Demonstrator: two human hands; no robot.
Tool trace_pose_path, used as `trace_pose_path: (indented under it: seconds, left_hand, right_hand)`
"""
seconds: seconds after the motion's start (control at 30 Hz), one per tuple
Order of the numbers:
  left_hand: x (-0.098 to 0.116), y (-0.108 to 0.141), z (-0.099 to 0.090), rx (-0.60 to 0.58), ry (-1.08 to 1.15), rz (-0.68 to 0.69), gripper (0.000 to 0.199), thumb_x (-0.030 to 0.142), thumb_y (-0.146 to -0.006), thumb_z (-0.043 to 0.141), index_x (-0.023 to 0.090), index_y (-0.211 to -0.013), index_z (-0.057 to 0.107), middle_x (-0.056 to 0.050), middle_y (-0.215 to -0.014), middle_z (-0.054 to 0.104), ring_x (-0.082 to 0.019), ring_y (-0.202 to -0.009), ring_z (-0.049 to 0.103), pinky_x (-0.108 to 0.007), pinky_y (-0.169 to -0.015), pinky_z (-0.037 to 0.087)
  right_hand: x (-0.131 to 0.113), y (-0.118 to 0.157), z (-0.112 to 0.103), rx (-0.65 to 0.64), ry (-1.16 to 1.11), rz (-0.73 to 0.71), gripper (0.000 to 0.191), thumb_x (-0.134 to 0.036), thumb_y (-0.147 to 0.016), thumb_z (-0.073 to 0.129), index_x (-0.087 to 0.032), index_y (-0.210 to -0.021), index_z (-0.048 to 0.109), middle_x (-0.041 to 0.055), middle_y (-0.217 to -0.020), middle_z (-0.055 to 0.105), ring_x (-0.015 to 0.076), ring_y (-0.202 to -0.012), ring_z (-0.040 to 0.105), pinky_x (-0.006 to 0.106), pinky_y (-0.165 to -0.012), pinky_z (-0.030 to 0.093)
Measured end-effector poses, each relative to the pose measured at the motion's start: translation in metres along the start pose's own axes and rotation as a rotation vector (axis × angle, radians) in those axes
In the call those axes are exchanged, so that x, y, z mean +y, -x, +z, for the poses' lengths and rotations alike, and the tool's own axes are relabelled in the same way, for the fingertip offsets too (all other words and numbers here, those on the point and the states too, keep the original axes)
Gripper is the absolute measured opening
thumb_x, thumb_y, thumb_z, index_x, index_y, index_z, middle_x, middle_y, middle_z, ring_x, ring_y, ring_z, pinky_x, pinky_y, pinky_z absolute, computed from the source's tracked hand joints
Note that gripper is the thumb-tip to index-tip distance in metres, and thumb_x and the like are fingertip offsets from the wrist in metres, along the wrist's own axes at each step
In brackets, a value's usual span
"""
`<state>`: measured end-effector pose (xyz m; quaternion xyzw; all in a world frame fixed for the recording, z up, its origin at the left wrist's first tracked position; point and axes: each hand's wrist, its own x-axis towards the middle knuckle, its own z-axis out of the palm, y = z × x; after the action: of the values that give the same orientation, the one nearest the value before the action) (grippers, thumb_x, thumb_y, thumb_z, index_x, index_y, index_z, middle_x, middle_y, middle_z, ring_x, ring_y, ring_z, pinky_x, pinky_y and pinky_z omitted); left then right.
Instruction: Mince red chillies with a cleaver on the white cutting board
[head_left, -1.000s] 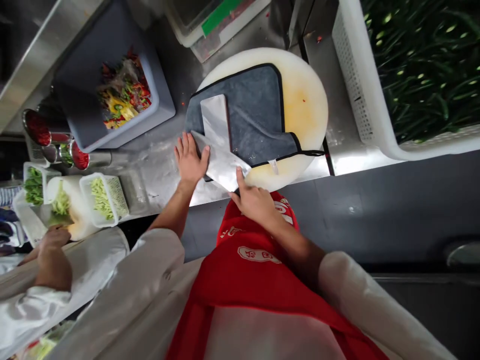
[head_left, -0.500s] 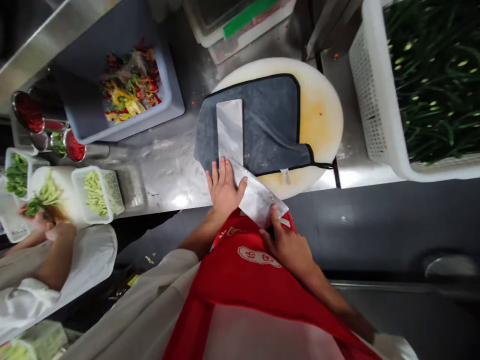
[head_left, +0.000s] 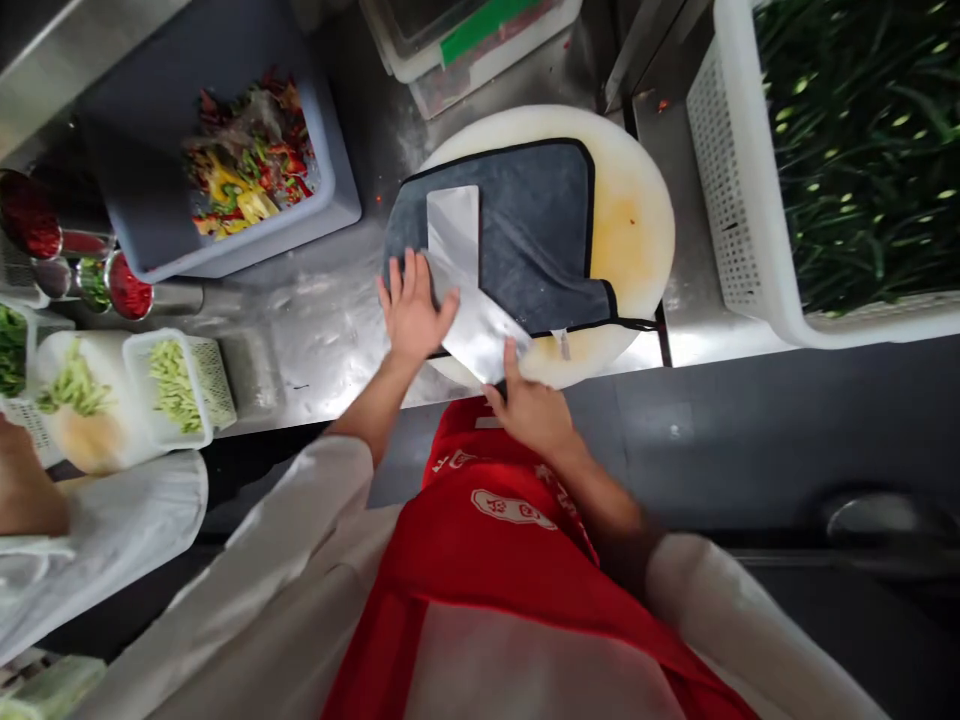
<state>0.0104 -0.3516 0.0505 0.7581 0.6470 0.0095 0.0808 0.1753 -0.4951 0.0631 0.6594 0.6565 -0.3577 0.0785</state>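
Observation:
A cleaver [head_left: 484, 330] lies flat and slantwise over the lower part of a pale rectangular sharpening stone [head_left: 454, 218]. My right hand [head_left: 534, 412] grips its dark handle, mostly hidden in my palm, with the index finger stretched along the blade. My left hand [head_left: 416, 315] rests at the blade's far-left end, fingers spread and thumb laid on the metal. Beneath the stone is a dark grey cloth [head_left: 540, 220] with black edging, folded over a round white cutting board [head_left: 637, 200]. The stone's near end is covered by the blade.
Left stands a grey bin [head_left: 341, 180] of pepper scraps, beside metal cups of chopped red and green pieces [head_left: 129, 285]. A basket of cut green stalks [head_left: 176, 385] sits near a co-worker's arm [head_left: 26, 480]. Right is a white crate [head_left: 739, 200] of dark greens; lidded tubs [head_left: 480, 60] stand behind.
The cleaver and both my hands have moved forward, away from my body, and slightly left along the stone. The co-worker's hands have left the cut stalks on their board.

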Motion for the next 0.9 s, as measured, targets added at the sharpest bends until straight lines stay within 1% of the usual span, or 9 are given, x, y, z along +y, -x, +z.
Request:
trace_pose_path:
  seconds: [0.07, 0.17, 0.23, 0.37, 0.43, 0.57, 0.73, 0.8, 0.9]
  left_hand:
    - [-0.002, 0.001, 0.0, 0.029, 0.03, -0.029, 0.074, 0.054, -0.096, 0.045, 0.017, -0.158, 0.027, -0.007, -0.166, 0.019, -0.031, -0.156, 0.008, -0.055, -0.127, 0.002]
    - [0.003, 0.022, 0.003, -0.02, 0.046, -0.015, 0.074, 0.055, -0.096, 0.045, 0.017, -0.158, 0.029, -0.007, -0.166, 0.021, -0.031, -0.155, 0.009, -0.054, -0.128, 0.003]
    - [0.005, 0.024, 0.004, -0.045, 0.043, 0.008, 0.076, 0.057, -0.095, 0.045, 0.014, -0.157, 0.031, -0.009, -0.165, 0.022, -0.032, -0.155, 0.01, -0.054, -0.128, 0.002]
    - [-0.004, 0.001, 0.002, 0.025, 0.069, -0.027, 0.08, 0.056, -0.095, 0.043, 0.008, -0.157, 0.028, -0.009, -0.166, 0.018, -0.032, -0.155, 0.006, -0.054, -0.127, -0.003]
    - [-0.005, 0.006, 0.003, 0.039, 0.077, -0.043, 0.079, 0.055, -0.095, 0.041, 0.008, -0.158, 0.026, -0.009, -0.166, 0.018, -0.031, -0.156, 0.006, -0.053, -0.127, -0.002]
    - [-0.001, 0.022, 0.008, -0.014, 0.08, -0.006, 0.078, 0.059, -0.095, 0.042, 0.013, -0.157, 0.031, -0.008, -0.165, 0.022, -0.031, -0.155, 0.01, -0.052, -0.128, 0.0]
    - [-0.009, -0.004, 0.003, 0.048, 0.096, -0.029, 0.079, 0.054, -0.095, 0.044, 0.008, -0.157, 0.027, -0.009, -0.166, 0.018, -0.034, -0.155, 0.008, -0.056, -0.126, -0.001]
    - [-0.005, 0.008, 0.004, 0.049, 0.111, -0.037, 0.079, 0.053, -0.095, 0.045, 0.008, -0.157, 0.027, -0.01, -0.166, 0.017, -0.034, -0.155, 0.009, -0.055, -0.127, 0.001]
    - [-0.001, 0.028, 0.007, 0.003, 0.141, -0.042, 0.076, 0.054, -0.093, 0.049, 0.016, -0.156, 0.033, -0.009, -0.165, 0.022, -0.033, -0.155, 0.012, -0.053, -0.128, 0.001]
  right_hand:
    - [-0.003, 0.0, 0.0, 0.01, 0.011, 0.002, 0.083, -0.054, -0.103, 0.031, -0.008, -0.161, -0.005, 0.0179, -0.095, 0.075, 0.0297, -0.084, 0.073, 0.039, -0.076, 0.054]
    - [0.002, 0.016, 0.006, -0.116, -0.002, 0.007, 0.079, -0.052, -0.104, 0.032, -0.01, -0.162, -0.001, 0.0153, -0.093, 0.075, 0.0266, -0.077, 0.073, 0.035, -0.072, 0.053]
    - [0.005, 0.017, 0.005, -0.142, 0.003, 0.01, 0.079, -0.052, -0.103, 0.033, -0.009, -0.162, 0.001, 0.0152, -0.091, 0.075, 0.0266, -0.077, 0.073, 0.034, -0.071, 0.053]
    - [-0.004, -0.002, -0.005, 0.004, 0.037, 0.001, 0.084, -0.055, -0.103, 0.03, -0.008, -0.161, -0.009, 0.0176, -0.095, 0.075, 0.0293, -0.087, 0.073, 0.037, -0.078, 0.053]
    - [-0.004, 0.001, -0.003, -0.02, 0.023, -0.016, 0.082, -0.054, -0.104, 0.031, -0.01, -0.161, -0.008, 0.0156, -0.094, 0.076, 0.0288, -0.084, 0.074, 0.038, -0.076, 0.053]
    - [0.004, 0.013, 0.0, -0.123, -0.035, -0.022, 0.077, -0.051, -0.104, 0.03, -0.009, -0.162, 0.001, 0.0145, -0.095, 0.076, 0.0279, -0.078, 0.073, 0.037, -0.071, 0.054]
    - [-0.001, -0.012, -0.01, 0.029, 0.051, -0.035, 0.084, -0.055, -0.103, 0.029, -0.005, -0.16, -0.009, 0.0185, -0.099, 0.075, 0.0307, -0.089, 0.073, 0.04, -0.08, 0.053]
    - [0.002, -0.003, -0.005, -0.025, 0.025, -0.055, 0.082, -0.053, -0.104, 0.029, -0.008, -0.161, -0.007, 0.0184, -0.1, 0.075, 0.0299, -0.087, 0.073, 0.038, -0.078, 0.054]
    - [0.006, 0.011, 0.003, -0.145, 0.01, -0.023, 0.079, -0.051, -0.103, 0.03, -0.009, -0.162, -0.001, 0.0179, -0.097, 0.076, 0.03, -0.08, 0.074, 0.039, -0.072, 0.054]
